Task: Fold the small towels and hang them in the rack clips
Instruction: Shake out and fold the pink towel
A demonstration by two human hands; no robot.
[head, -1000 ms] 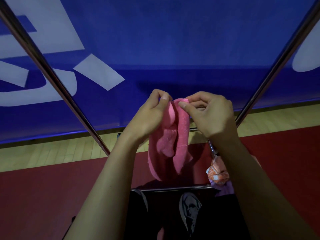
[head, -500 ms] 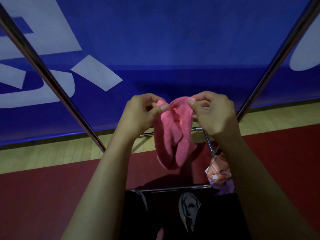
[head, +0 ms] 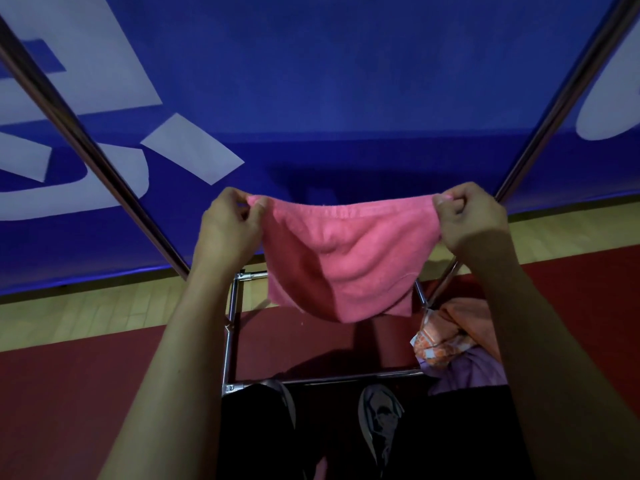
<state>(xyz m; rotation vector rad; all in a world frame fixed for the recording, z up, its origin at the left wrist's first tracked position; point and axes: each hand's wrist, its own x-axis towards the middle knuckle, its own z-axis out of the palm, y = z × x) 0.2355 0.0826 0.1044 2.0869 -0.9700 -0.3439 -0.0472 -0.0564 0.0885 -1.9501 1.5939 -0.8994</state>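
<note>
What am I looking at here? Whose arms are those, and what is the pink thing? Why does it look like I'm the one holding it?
The camera sits on a person's head and looks down, so you see their own two arms, as if they were yours. The left hand and the right hand each pinch a top corner of a pink towel, holding it spread out in the air so it sags in the middle. The shiny metal bars below belong to a rack. More cloths are bunched on the right. Down at the bottom is the person's shoe on a red floor. Behind is a blue banner.
</note>
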